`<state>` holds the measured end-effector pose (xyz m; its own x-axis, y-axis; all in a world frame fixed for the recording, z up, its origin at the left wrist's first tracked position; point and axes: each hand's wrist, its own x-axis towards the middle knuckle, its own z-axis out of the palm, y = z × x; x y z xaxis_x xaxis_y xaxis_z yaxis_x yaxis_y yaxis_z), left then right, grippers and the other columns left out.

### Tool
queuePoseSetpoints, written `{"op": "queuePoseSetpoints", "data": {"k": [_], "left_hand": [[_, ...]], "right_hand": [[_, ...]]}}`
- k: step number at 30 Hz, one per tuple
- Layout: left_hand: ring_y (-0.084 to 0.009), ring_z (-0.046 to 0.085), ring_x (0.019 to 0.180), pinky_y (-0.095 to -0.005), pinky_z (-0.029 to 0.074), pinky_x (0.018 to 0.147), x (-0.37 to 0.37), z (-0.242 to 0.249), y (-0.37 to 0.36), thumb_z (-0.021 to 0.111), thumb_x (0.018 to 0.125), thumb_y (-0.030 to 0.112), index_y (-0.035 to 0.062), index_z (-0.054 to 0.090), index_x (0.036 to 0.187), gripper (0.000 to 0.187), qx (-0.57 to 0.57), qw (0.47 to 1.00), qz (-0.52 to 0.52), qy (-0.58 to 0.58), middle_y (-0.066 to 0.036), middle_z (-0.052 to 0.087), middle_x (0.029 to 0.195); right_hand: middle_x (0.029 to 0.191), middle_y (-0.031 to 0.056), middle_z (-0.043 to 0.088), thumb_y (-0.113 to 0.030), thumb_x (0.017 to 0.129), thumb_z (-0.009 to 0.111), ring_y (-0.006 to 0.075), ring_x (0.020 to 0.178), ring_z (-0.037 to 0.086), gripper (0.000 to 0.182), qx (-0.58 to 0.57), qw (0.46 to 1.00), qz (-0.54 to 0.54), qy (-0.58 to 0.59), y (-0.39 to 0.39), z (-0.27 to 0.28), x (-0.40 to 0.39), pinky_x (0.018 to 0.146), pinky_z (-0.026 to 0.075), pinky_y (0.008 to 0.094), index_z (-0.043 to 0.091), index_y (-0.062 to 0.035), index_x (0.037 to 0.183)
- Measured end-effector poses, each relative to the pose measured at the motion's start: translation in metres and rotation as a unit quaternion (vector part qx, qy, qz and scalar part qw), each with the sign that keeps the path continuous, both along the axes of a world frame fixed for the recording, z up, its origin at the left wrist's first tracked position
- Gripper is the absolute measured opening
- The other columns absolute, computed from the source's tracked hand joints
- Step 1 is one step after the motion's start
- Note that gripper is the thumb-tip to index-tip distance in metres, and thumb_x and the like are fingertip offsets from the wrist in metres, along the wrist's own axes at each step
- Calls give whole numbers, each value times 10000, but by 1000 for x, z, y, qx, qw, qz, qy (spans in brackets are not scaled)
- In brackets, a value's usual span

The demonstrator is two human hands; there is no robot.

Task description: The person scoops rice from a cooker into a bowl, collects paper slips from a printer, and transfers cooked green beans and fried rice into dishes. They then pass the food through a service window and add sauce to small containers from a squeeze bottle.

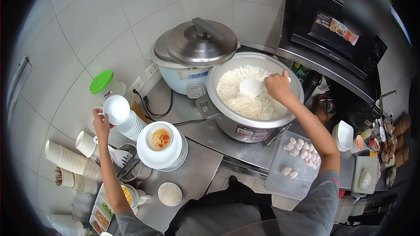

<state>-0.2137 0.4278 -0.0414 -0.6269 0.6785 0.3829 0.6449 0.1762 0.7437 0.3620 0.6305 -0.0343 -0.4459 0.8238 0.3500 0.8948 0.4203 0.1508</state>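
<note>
Bowl [116, 109] is pinched edgewise by the left hand [101, 124], likely leaving its hollow free, while the right hand [278, 88] grips the paddle [252, 88], probably to spare fingers the rice [232, 82].

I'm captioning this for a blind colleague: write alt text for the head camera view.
A person's right hand holds a white paddle in an open cooker of rice, while the left hand holds a small white bowl beside stacked bowls. A lidded second cooker stands behind.
</note>
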Motion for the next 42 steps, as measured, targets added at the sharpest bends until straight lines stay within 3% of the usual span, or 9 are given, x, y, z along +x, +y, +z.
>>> {"op": "queuePoseSetpoints", "data": {"k": [6, 14, 18, 19, 22, 23, 28, 34, 42], "left_hand": [[-305, 637, 840, -310, 581, 681, 68, 30, -2, 449, 789, -26, 14, 259, 1294, 541, 134, 879, -216, -403, -199, 527, 1096], [-441, 423, 1156, -427, 474, 932, 155, 1, 16, 459, 711, -81, -66, 214, 1300, 638, 135, 661, -383, -630, -255, 397, 1240], [-477, 381, 1180, -464, 479, 904, 207, -1, 20, 506, 743, -20, -23, 207, 1329, 658, 163, 550, -424, -701, -246, 371, 1285], [-480, 377, 1183, -495, 479, 882, 213, -9, 25, 543, 853, 237, 22, 227, 1345, 622, 167, 560, -444, -679, -228, 368, 1308], [-485, 394, 1166, -511, 478, 866, 242, 6, 28, 429, 866, 555, 60, 248, 1355, 719, 166, 483, -514, -689, -215, 364, 1326], [-438, 431, 1158, -518, 484, 844, 249, 9, 31, 297, 832, 683, 93, 266, 1361, 793, 150, 516, -472, -700, -198, 374, 1328], [-324, 449, 1180, -516, 456, 888, 269, 5, 50, 335, 878, 598, 102, 254, 1364, 698, 112, 548, -523, -643, -157, 372, 1341], [-312, 370, 1234, -509, 388, 961, 329, 14, 87, 504, 874, 452, 117, 220, 1353, 650, 57, 591, -524, -610, -130, 348, 1339], [-306, 364, 1228, -518, 289, 1010, 406, 10, 133, 566, 809, 528, 118, 287, 1323, 715, 115, 473, -475, -733, -116, 363, 1324]], "right_hand": [[730, 107, 646, -78, 748, 544, 229, 769, 611, 131, -110, 990, 85, 37, -6, -8, -32, 843, 275, 399, 674, -84, 732], [799, 31, 646, -188, 797, 607, 181, 835, 577, 117, -176, 963, 200, 34, 3, -5, -6, 819, 240, 380, 695, -160, 869], [757, 26, 648, -204, 801, 610, 168, 800, 575, 139, -256, 946, 195, 28, 0, -2, 7, 813, 223, 374, 693, -167, 905], [744, 23, 648, -207, 800, 611, 162, 788, 574, 146, -282, 940, 189, 27, 0, -2, 11, 810, 219, 373, 693, -168, 914], [713, 7, 647, -220, 799, 610, 126, 735, 579, 174, -380, 916, 121, 47, 3, 1, 21, 813, 285, 358, 689, -135, 929], [712, 10, 646, -211, 807, 607, 119, 706, 577, 186, -411, 901, 122, 73, 7, -4, 27, 773, 323, 337, 681, -107, 943], [701, 22, 630, -172, 826, 591, 99, 621, 559, 217, -468, 850, 135, 200, 18, -2, 53, 564, 428, 248, 657, -4, 948], [648, 46, 633, -175, 790, 601, 136, 612, 596, 206, -332, 890, 107, 292, 26, 47, 66, 597, 456, 271, 667, -13, 898], [802, 52, 599, -135, 766, 608, 234, 801, 561, 104, 166, 972, 61, 155, -46, 66, 3, 717, 296, 388, 640, -122, 863]]}}
